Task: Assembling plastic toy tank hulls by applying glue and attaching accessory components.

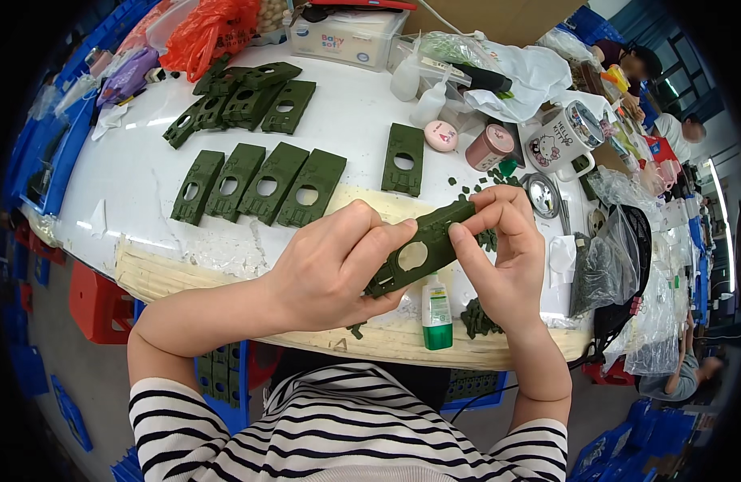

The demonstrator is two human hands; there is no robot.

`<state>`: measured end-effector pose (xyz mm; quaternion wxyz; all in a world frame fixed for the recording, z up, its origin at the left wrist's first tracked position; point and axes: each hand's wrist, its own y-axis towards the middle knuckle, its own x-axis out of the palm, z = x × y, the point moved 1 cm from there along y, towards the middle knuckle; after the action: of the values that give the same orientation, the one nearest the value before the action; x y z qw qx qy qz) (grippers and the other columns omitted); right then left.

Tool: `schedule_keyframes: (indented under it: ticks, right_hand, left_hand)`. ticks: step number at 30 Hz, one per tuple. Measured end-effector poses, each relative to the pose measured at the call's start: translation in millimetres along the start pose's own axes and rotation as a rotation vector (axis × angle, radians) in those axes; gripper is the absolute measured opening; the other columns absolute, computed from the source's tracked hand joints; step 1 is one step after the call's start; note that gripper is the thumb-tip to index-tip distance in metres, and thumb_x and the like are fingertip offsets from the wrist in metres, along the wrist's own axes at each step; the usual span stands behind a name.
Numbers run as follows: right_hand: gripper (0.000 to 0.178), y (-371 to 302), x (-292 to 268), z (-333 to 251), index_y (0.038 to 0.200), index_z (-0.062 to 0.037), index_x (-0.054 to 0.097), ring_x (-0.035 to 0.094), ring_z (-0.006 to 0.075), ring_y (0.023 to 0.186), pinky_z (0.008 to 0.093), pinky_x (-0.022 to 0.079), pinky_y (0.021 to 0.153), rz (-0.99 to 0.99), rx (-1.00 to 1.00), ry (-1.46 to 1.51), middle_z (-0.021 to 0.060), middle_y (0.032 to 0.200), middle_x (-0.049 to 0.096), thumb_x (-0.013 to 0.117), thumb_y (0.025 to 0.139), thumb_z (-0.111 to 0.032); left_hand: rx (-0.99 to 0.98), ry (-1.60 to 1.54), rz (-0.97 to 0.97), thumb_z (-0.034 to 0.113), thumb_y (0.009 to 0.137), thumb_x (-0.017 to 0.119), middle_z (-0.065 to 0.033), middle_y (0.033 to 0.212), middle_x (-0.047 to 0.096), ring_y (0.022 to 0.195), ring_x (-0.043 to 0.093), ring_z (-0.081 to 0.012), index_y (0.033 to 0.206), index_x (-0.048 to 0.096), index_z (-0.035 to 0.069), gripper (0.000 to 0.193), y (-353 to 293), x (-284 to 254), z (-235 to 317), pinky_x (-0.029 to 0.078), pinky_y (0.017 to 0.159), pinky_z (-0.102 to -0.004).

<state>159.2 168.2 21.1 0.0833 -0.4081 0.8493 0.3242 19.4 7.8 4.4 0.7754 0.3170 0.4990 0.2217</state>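
A dark green plastic toy tank hull [435, 243] with a round hole is held tilted above the table's front edge. My left hand [330, 261] is closed round its near end, thumb along the top. At the far right end, the thumb and fingertips of my right hand [503, 249] pinch the hull's edge; whether a small part sits between them is hidden. Below stands a white and green glue bottle [437, 313]. Small loose green parts [491, 239] are scattered behind my right hand, and a pile of dark green pieces [478, 319] lies under it.
Several matching hulls [266, 186] lie in a row at left, with a stack [250, 96] behind. Another hull [403, 159] lies ahead. White squeeze bottles [431, 103], a pink tin [489, 147], a mug [559, 143] and plastic bags [612, 261] crowd the right side.
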Motion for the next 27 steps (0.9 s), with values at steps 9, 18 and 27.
schedule_keyframes:
  ticks: [9,18,27]
  right_hand:
    - [0.014,0,0,2,0.076,-0.001,0.057,0.053,0.0194,0.091,0.0286,0.044,0.077,-0.005,-0.01,0.025,0.0119,0.095,0.053,0.072,0.075,-0.003]
    - [0.013,-1,-7,0,0.084,-0.0004,0.052,0.049,0.0158,0.089,0.0266,0.04,0.082,-0.054,0.092,0.219,0.0086,0.093,0.05,0.064,0.081,-0.001]
    - [0.012,1,-6,-11,0.092,0.0,0.05,0.05,0.012,0.089,0.0263,0.042,0.085,0.05,0.178,0.36,0.0054,0.094,0.052,0.061,0.087,-0.001]
  left_hand:
    - [0.008,-0.013,0.004,0.01,0.057,0.083,-0.0096,0.084,0.05,0.066,0.052,-0.0206,0.115,0.058,-0.004,0.065,0,0,0,0.043,0.05,-0.029]
    - [0.004,-0.023,0.01,0.012,0.061,0.084,-0.0096,0.084,0.05,0.066,0.051,-0.0192,0.115,0.057,-0.005,0.063,0,0,-2,0.042,0.049,-0.0278]
    - [-0.083,-0.07,0.079,0.009,0.061,0.082,-0.0105,0.087,0.052,0.073,0.052,-0.0214,0.114,0.057,-0.004,0.06,6,-5,-11,0.044,0.058,-0.0295]
